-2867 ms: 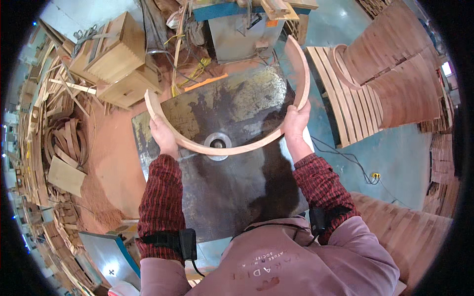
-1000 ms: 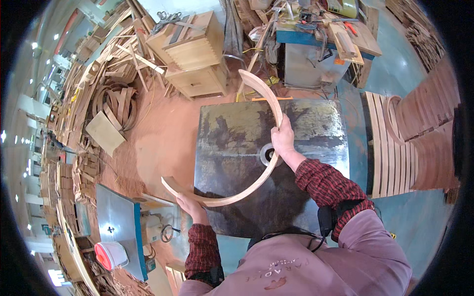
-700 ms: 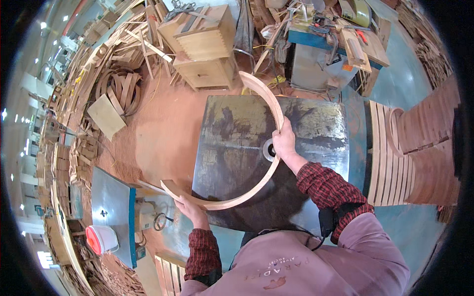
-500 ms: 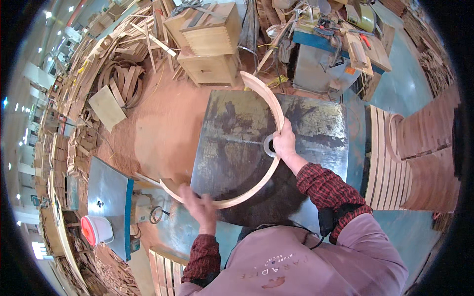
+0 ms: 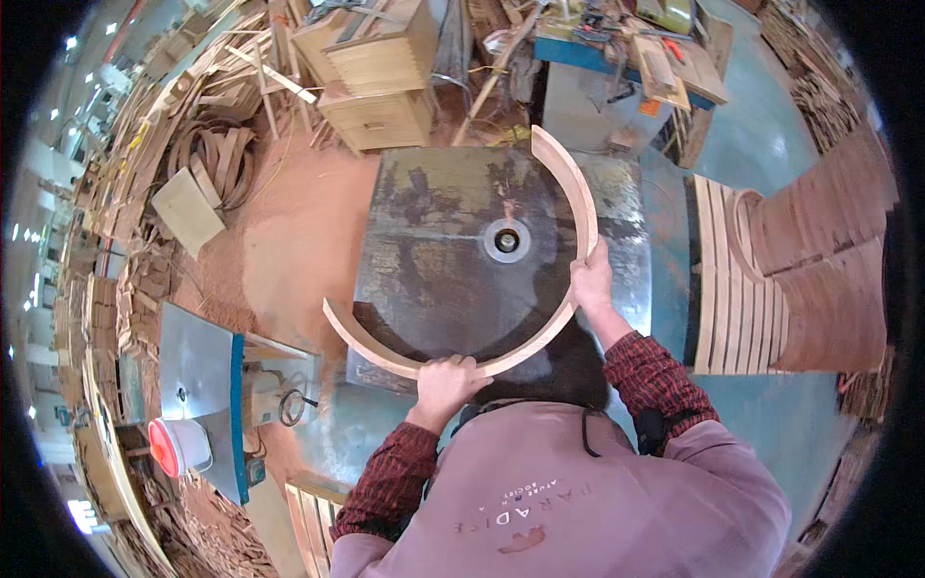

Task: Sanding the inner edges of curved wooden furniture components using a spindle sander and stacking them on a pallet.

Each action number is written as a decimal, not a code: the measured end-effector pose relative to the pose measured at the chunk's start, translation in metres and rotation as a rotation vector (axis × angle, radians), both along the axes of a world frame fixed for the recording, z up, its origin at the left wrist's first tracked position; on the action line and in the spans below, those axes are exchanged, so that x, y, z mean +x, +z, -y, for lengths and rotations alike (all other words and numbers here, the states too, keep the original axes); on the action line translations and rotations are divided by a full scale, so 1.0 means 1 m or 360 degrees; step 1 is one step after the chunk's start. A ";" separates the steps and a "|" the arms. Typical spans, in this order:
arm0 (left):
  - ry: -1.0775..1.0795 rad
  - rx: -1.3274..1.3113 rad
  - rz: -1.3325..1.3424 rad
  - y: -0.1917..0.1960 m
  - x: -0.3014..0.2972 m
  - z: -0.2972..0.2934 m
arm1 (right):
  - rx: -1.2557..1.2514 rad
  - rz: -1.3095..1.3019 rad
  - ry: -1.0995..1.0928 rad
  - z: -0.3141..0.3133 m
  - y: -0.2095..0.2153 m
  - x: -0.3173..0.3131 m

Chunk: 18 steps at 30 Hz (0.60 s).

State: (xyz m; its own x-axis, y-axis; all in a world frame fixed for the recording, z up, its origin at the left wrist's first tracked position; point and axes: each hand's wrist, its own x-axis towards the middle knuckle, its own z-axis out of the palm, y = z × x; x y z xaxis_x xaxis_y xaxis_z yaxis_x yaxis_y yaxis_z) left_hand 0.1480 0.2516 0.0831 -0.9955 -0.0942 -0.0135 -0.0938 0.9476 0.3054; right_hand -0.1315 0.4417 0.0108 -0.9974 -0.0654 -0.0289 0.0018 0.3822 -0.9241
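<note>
Hands, two in number, were both closed on one curved wooden strip [image 5: 528, 347]: the left hand [image 5: 447, 385] had its fingers folded over the near stretch, and the right hand [image 5: 591, 279] gripped the right side. The strip, an open arc, was over one dark metal table [image 5: 424, 270], whose single round ring [image 5: 506, 240] lay inside the curve, apart from the wood. Whether strip and tabletop touched could not be told. Two pale wooden boxes [image 5: 379, 120] stood stacked beyond. One white bucket [image 5: 194, 446] with one red lid [image 5: 163, 447] sat at left. Two big curved panels [image 5: 819, 217] stood at right on one slatted platform [image 5: 727, 289].
</note>
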 end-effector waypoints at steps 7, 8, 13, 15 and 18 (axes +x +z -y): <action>-0.0232 0.0030 0.0074 0.018 -0.011 -0.013 | 0.0229 -0.0021 -0.0082 -0.020 0.035 -0.004; -0.0243 0.0028 0.0081 0.024 -0.014 -0.010 | 0.0240 -0.0027 -0.0083 -0.021 0.039 -0.005; -0.0201 0.0048 0.0106 0.035 -0.013 -0.002 | 0.0267 0.0045 -0.0043 -0.014 0.055 -0.001; -0.0196 0.0064 0.0099 0.035 -0.012 0.000 | 0.0231 0.0021 -0.0030 -0.014 0.059 0.000; -0.0210 0.0036 0.0134 0.037 -0.014 0.001 | 0.0219 -0.0029 -0.0031 -0.016 0.051 -0.003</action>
State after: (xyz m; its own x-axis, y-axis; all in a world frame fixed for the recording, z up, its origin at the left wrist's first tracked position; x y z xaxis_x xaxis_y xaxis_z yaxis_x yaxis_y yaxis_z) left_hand 0.1343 0.2509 0.1199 -0.9944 0.0388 -0.0984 0.0049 0.9463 0.3233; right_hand -0.1349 0.4573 0.0618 -0.9989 -0.0424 -0.0184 -0.0056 0.5056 -0.8627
